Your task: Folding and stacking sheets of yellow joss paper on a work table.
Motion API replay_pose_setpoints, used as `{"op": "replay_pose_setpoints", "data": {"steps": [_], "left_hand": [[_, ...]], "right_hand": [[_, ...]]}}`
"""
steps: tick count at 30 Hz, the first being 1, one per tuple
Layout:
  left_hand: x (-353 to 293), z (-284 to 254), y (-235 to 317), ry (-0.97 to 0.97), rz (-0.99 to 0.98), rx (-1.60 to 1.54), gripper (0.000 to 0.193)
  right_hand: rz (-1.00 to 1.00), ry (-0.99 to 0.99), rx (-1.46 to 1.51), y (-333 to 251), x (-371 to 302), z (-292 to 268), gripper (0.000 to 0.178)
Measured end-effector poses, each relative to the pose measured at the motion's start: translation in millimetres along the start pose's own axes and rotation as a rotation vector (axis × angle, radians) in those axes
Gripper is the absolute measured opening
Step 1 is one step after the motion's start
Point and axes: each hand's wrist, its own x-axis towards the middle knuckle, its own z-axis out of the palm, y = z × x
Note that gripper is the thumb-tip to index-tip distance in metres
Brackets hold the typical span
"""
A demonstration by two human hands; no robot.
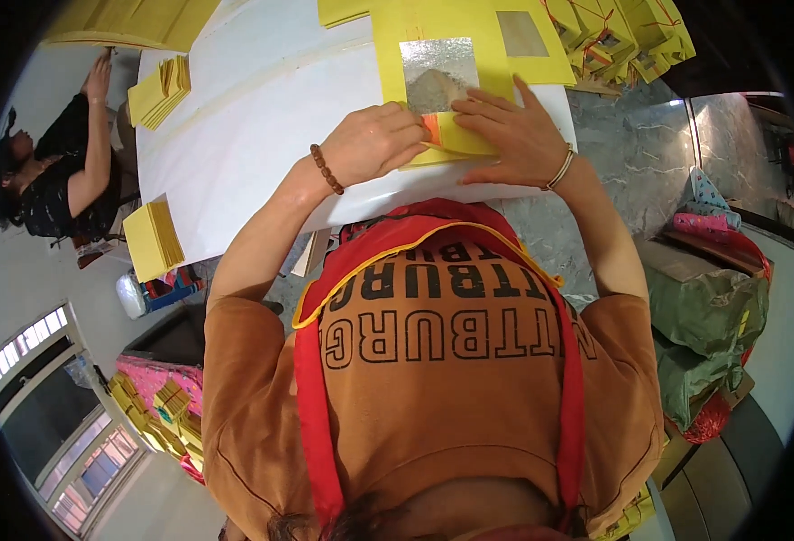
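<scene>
In front of me on the white table (262, 135) lies a yellow paper sheet (388, 59) with a silver foil square (424, 59) on it. Its near part shows a folded yellow flap (465, 135) and a small orange patch (430, 129). My left hand (374, 140) has its fingers bent and close together, gripping the flap's left side by the orange patch; the fingertips are partly hidden. Spread fingers of my right hand (514, 131) lie across the right part of the flap, the thumb stretched toward the table edge.
Yellow paper stacks (158, 95) stand along the table's left side, one more (154, 239) at its near left corner. Tied yellow bundles (622, 36) lie beyond the far right. A person (63, 162) sits at left. Green sacks (703, 298) are piled to my right.
</scene>
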Motion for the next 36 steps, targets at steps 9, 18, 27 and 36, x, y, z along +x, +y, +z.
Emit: {"op": "replay_pose_setpoints", "data": {"steps": [9,18,27,36], "left_hand": [[4,-10,-2,0.027,-0.231,-0.332,0.016],[7,-12,-4,-0.033,-0.353,-0.490,0.016],[13,-8,-16,-0.142,-0.401,-0.655,0.015],[13,-5,-29,-0.214,-0.498,-0.856,0.017]], "right_hand": [[-0.013,0.056,0.452,13,-4,15,0.035],[0.064,0.011,0.688,11,-3,12,0.028],[0.065,0.014,0.756,13,-4,11,0.028],[0.050,0.004,0.958,19,-9,9,0.038]]}}
